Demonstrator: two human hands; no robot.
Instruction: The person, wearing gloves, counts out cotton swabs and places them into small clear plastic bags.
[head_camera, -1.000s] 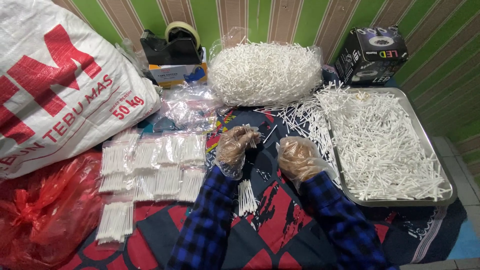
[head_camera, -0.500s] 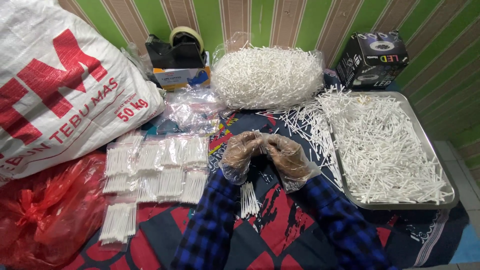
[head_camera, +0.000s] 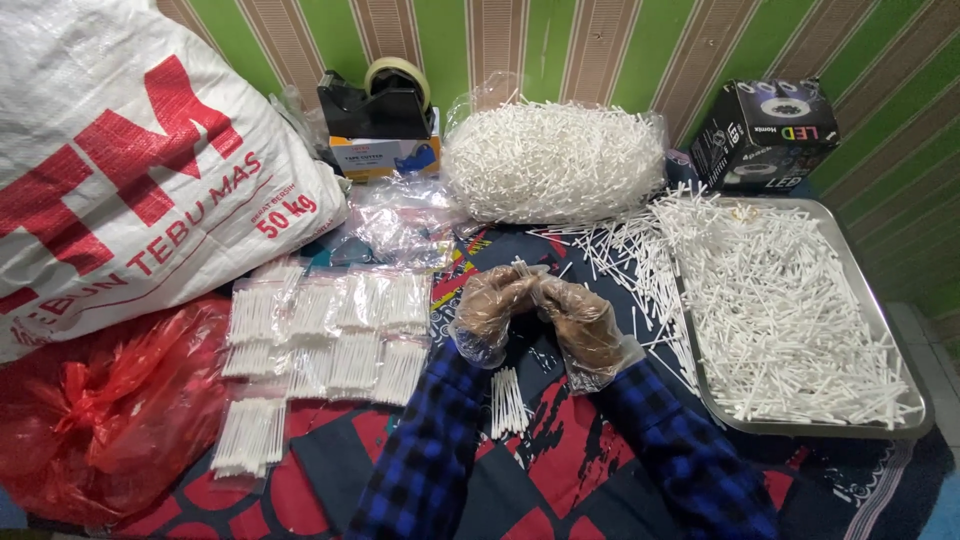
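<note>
Both my hands wear clear plastic gloves and meet at the middle of the cloth. My left hand (head_camera: 492, 304) and my right hand (head_camera: 577, 317) are closed together on a small bunch of white sticks (head_camera: 524, 270), whose tips poke up between the fingers. A short bundle of white sticks (head_camera: 507, 402) lies on the cloth just below my wrists. A metal tray (head_camera: 905, 362) heaped with loose white sticks (head_camera: 780, 300) sits to the right. Small clear packets of sticks (head_camera: 325, 340) lie in rows to the left.
A clear bag full of white sticks (head_camera: 555, 160) stands at the back, beside a black tape dispenser (head_camera: 375, 100) on a box and a black carton (head_camera: 765, 135). A big white sack (head_camera: 130, 170) and a red plastic bag (head_camera: 95, 410) fill the left. Empty clear bags (head_camera: 405, 225) lie behind my hands.
My hands were apart a second ago, the right one nearer the tray; they have come together at the middle with sticks between them.
</note>
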